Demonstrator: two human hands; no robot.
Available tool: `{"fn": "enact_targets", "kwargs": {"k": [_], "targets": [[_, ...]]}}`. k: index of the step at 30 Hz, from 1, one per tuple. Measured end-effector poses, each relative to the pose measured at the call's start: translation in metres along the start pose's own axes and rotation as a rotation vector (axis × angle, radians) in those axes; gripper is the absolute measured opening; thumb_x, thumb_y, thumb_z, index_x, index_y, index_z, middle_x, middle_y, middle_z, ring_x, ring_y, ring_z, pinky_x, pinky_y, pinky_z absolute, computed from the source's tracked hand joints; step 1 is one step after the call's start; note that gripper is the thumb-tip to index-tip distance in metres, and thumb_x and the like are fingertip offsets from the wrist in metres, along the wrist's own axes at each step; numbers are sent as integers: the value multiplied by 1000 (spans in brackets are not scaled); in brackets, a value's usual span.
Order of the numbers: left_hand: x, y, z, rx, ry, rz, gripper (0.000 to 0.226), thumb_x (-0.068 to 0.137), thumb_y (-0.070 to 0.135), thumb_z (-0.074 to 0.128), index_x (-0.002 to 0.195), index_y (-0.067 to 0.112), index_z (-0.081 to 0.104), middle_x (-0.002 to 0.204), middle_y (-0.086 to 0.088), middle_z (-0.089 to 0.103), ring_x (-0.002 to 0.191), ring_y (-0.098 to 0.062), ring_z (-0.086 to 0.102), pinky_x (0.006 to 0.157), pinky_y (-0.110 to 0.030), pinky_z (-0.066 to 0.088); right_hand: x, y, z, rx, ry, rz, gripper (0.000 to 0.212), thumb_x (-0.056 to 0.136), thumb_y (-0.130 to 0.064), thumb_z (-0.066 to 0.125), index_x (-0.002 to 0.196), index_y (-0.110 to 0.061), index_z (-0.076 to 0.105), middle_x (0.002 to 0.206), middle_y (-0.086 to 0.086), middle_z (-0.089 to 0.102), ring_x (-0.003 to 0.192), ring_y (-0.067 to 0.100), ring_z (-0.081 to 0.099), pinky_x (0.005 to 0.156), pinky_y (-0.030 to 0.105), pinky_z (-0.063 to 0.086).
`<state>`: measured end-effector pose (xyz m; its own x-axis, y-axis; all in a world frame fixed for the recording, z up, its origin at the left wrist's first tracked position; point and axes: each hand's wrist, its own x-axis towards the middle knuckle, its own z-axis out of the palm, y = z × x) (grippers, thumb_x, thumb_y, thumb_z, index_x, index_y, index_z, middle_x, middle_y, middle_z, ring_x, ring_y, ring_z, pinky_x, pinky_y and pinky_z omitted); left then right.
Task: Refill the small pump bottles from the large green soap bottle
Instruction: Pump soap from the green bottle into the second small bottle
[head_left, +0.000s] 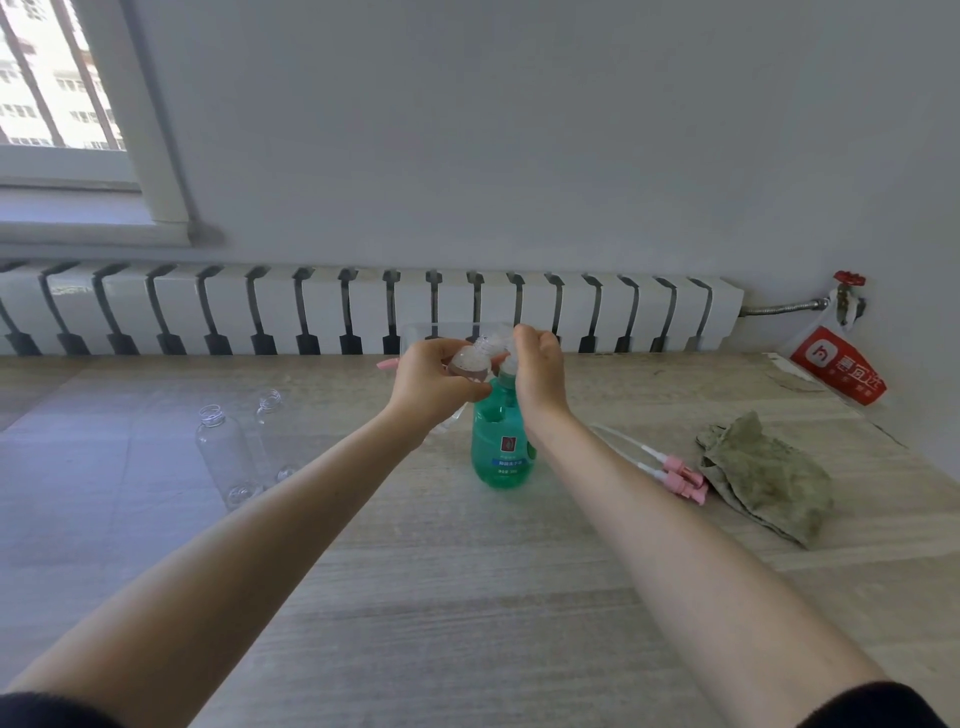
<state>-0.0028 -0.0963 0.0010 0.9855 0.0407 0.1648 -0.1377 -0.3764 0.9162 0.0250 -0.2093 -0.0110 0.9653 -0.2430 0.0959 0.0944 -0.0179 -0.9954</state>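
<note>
Hands: L (426, 382) grips 1 small bottle (470, 362), R (540, 371) clasps 1 green bottle (501, 452); 2 empties (223, 452).

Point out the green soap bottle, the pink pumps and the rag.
green soap bottle (493, 435): head view, on its green body.
pink pumps (684, 477): head view, on one pink head.
rag (769, 478): head view, its crumpled middle.

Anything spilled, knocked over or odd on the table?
No spill visible. Two empty clear bottles lie on their sides, uncapped, left of the green soap bottle; pink pump heads lie loose by a crumpled cloth. The left hand holds a small bottle. Fits mid-refill.
</note>
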Motion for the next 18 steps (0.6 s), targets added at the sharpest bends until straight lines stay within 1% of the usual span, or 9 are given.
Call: {"fn": "enact_targets", "kwargs": {"k": [3, 7, 10, 12, 16, 18], "targets": [[0, 1, 0, -3, -1, -2, 38, 72, 2, 78, 106, 12, 65, 86, 6, 65, 84, -10, 64, 77, -26, 52, 0, 1, 1, 12, 8, 6, 21, 89, -35, 47, 92, -14, 46, 75, 0, 47, 69, 12, 49, 65, 27, 40], [0, 1, 1, -8, -8, -6, 33, 72, 2, 78, 97, 18, 64, 86, 6, 66, 86, -12, 65, 80, -29, 53, -3, -2, 0, 12, 8, 32, 24, 92, -39, 46, 98, -16, 46, 79, -2, 49, 72, 9, 50, 66, 26, 40], [0, 1, 1, -11, -13, -8, 34, 72, 2, 77, 102, 13, 66, 89, 3, 67, 87, -14, 65, 81, -30, 53, -3, -3, 1, 9, 28, 48, 29, 92, -47, 45, 98, -19, 45, 83, -1, 53, 77, 11, 54, 74, 31, 44], [0, 3, 1, -15, -14, -2, 34, 72, 2, 77, 103, 12, 66, 90, 2, 67, 87, -14, 65, 80, -29, 53, -3, -3, 3, -7, 45, 51, 30, 91, -48, 46, 98, -18, 45, 87, 1, 53, 82, 14, 55, 76, 32, 45], [0, 4, -1, -20, -12, -1, 33, 73, 1, 76, 102, 13, 66, 87, 5, 66, 84, -11, 64, 71, -21, 50, -2, -6, 1, 4, 17, 68, 30, 90, -43, 49, 101, -16, 44, 89, 4, 52, 81, 15, 53, 67, 27, 42], [0, 4, -1, -19, -6, 1, 33, 73, 1, 76, 102, 13, 66, 86, 5, 66, 84, -11, 64, 71, -21, 50, -1, -9, -1, 16, -24, 77, 29, 90, -39, 50, 104, -14, 44, 89, 4, 51, 79, 13, 52, 63, 26, 40]]}}
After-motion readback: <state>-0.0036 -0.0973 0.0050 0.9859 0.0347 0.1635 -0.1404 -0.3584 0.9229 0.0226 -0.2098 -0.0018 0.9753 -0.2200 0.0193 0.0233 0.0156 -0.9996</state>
